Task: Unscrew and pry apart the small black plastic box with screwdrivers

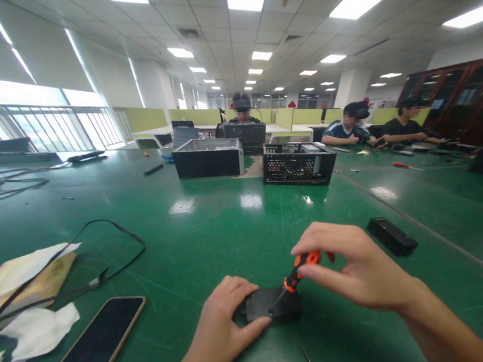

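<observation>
My left hand (229,321) grips the left end of a small black box-shaped device (287,307) on the green table, thumb on the near side and fingers on the far side. In my right hand (352,267) is an orange and black screwdriver (295,271), pinched by its handle between thumb and fingers. The tilted shaft runs down to the left, and its tip meets the top of the black device close to my left thumb. Just below the device lies a thin metal rod (308,360), partly cut off by the frame's edge.
On the left lie a phone (98,345), crumpled tissue (42,333), a paper packet (56,273) and a black cable (139,239). Another black block (391,236) rests at right. Two computer cases (209,161) (299,168) stand farther back. Several people sit beyond, near another screwdriver (407,166).
</observation>
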A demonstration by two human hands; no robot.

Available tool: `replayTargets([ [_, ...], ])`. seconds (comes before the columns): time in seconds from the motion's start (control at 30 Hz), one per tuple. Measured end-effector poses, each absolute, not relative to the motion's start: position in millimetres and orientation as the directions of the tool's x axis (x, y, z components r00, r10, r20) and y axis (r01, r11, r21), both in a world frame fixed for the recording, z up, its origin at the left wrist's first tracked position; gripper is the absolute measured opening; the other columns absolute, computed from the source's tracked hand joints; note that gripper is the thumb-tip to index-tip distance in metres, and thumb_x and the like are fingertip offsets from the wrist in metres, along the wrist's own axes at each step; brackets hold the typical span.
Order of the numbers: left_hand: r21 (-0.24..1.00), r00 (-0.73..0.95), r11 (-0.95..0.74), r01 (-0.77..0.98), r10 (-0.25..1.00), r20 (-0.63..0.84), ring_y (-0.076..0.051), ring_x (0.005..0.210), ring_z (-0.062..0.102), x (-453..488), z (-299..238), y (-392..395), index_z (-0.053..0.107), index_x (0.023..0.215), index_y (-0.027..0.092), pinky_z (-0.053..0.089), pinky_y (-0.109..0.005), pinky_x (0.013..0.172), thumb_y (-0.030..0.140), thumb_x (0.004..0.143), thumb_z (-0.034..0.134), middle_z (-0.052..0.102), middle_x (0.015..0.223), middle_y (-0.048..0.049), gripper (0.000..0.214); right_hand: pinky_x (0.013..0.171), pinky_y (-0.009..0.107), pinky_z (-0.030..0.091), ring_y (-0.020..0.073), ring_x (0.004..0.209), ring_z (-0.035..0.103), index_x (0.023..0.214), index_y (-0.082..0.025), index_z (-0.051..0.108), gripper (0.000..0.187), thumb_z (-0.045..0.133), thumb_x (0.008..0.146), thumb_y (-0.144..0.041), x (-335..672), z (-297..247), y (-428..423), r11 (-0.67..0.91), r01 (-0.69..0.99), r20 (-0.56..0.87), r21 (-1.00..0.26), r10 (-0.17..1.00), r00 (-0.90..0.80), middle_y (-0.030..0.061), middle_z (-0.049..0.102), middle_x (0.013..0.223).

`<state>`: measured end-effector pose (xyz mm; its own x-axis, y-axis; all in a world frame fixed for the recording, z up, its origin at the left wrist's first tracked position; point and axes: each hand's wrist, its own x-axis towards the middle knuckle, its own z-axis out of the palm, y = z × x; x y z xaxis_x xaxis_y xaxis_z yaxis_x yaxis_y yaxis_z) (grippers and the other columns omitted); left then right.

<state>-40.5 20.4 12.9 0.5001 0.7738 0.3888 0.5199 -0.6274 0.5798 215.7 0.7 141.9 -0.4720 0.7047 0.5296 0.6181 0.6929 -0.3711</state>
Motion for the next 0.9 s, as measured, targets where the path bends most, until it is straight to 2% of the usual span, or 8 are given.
replayTargets([
  [0.13,0.551,0.497,-0.64,0.535,0.766,0.408,-0.026,0.093,0.062,-40.9,12.7,20.5,0.067,0.106,0.02,0.054,-0.04,0.082,0.031,0.078,0.075,0.066,0.1,-0.0077,0.031,0.054,0.027,0.043,0.0157,0.06,0.059,0.086,-0.02,0.07,0.028,0.063,0.087,-0.046,249.3,106.4,14.3,0.354,0.818,0.56,-0.453,0.827,-0.048,0.004,0.07,0.074],
  [0.2,0.527,0.497,-0.651,0.546,0.758,0.422,-0.026,0.092,0.063,-40.8,12.9,20.3,0.068,0.106,0.02,0.054,-0.04,0.081,0.031,0.078,0.074,0.066,0.099,-0.0081,0.03,0.053,0.028,0.042,0.0165,0.058,0.058,0.083,-0.019,0.068,0.032,0.059,0.088,-0.049,268.5,74.5,18.9,0.219,0.875,0.47,-0.431,0.882,0.011,0.0039,0.069,0.071],
  [0.33,0.485,0.506,-0.673,0.559,0.74,0.443,-0.025,0.089,0.063,-40.0,14.4,19.4,0.069,0.105,0.02,0.055,-0.039,0.078,0.032,0.078,0.073,0.066,0.098,-0.0082,0.029,0.053,0.027,0.043,0.017,0.056,0.059,0.075,-0.019,0.066,0.026,0.065,0.083,-0.044,288.3,24.0,18.1,0.181,0.894,0.359,-0.41,0.933,-0.025,0.0018,0.068,0.066],
  [0.5,0.447,0.508,-0.686,0.575,0.727,0.463,-0.025,0.086,0.064,-39.1,16.5,19.5,0.07,0.102,0.019,0.056,-0.038,0.075,0.034,0.08,0.071,0.066,0.095,-0.0084,0.027,0.059,0.029,0.041,0.0186,0.065,0.06,0.072,-0.02,0.062,0.03,0.06,0.086,-0.047,265.7,26.0,-8.9,0.134,0.924,0.338,-0.357,0.941,-0.006,0.003,0.067,0.071],
  [0.57,0.444,0.514,-0.687,0.576,0.726,0.457,-0.025,0.085,0.064,-38.9,16.8,19.7,0.07,0.103,0.019,0.055,-0.038,0.074,0.035,0.082,0.07,0.066,0.094,-0.0083,0.026,0.052,0.026,0.035,0.0153,0.054,0.056,0.06,-0.021,0.059,0.033,0.063,0.083,-0.043,247.1,26.3,-27.7,0.16,0.929,0.195,-0.332,0.976,-0.099,-0.0004,0.062,0.058],
  [0.7,0.449,0.517,-0.681,0.578,0.732,0.444,-0.024,0.087,0.063,-38.7,15.4,19.5,0.07,0.104,0.018,0.055,-0.038,0.076,0.035,0.084,0.069,0.065,0.096,-0.0088,0.027,0.043,0.022,0.02,0.0085,0.038,0.041,0.047,-0.021,0.061,0.018,0.07,0.057,-0.008,218.4,5.5,-56.1,0.295,0.894,-0.218,-0.336,0.9,-0.378,-0.0059,0.053,0.041],
  [0.8,0.45,0.519,-0.687,0.57,0.726,0.451,-0.025,0.088,0.063,-38.7,13.6,19.8,0.069,0.106,0.017,0.054,-0.039,0.077,0.036,0.084,0.068,0.065,0.097,-0.009,0.028,0.043,0.022,0.018,0.0074,0.039,0.036,0.046,-0.02,0.061,0.018,0.061,0.054,-0.004,210.4,-6.8,-59.4,0.281,0.885,-0.311,-0.371,0.861,-0.403,-0.0059,0.049,0.04],
  [0.9,0.447,0.511,-0.686,0.574,0.726,0.459,-0.025,0.087,0.062,-38.5,12.3,20.8,0.069,0.105,0.017,0.054,-0.039,0.076,0.036,0.085,0.067,0.065,0.097,-0.0089,0.027,0.043,0.019,0.022,0.0062,0.041,0.036,0.046,-0.018,0.056,0.013,0.06,0.056,-0.011,205.3,-4.0,-55.4,0.185,0.823,-0.317,-0.537,0.86,-0.401,-0.0068,0.044,0.042],
])
